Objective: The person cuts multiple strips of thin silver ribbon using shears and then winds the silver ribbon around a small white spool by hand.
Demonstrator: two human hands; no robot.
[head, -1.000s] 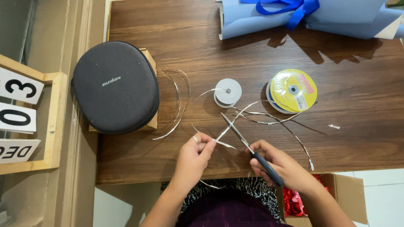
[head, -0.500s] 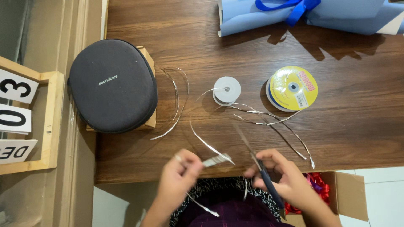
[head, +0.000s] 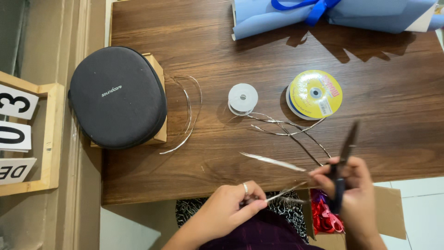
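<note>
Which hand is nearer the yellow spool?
Right. The right hand, holding scissors, is below the yellow spool, nearly straight under it at the table edge. The left hand, pinching silver ribbon, sits lower and well off to the left.

1 head-worn camera looks almost straight down from above, close over a brown wooden table [head: 222, 41]. The table's near edge and the person's lap sit at the bottom, the far side at the top. No 2nd view overlaps it.

Dark oval case [head: 118, 97] (on wooden box), yellow spool [head: 314, 94], blue wrap [head: 333, 16]
</note>
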